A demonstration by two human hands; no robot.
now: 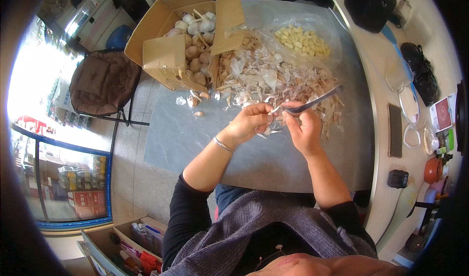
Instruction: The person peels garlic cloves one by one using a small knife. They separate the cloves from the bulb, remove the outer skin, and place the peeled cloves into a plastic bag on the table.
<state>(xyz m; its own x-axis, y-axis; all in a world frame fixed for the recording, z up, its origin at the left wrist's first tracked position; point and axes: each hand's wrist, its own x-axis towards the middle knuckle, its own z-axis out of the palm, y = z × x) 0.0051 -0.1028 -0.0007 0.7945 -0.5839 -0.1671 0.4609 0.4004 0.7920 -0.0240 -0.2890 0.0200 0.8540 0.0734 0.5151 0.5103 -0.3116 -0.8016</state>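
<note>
My left hand (254, 123) pinches a small whitish piece of garlic (275, 111) between thumb and fingers. Close beside it, my right hand (302, 127) holds a metal tool (313, 102), perhaps a knife, with its long end pointing up to the right; its tip is hidden at the fingers. Beyond both hands lies a wide heap of garlic skins (271, 74). Peeled garlic cloves (302, 41) rest on a clear plastic bag behind the heap. An open cardboard box (165, 54) holds whole garlic bulbs (198, 27). Several unpeeled cloves (199, 113) lie in front of the box.
The grey table (183, 137) carries all this. Along the right runs a pale counter (381, 166) with a phone-like dark slab (395, 130), a small black case (398, 179) and black bags. A brown cushioned chair (104, 82) stands left, above an open drawer (126, 235).
</note>
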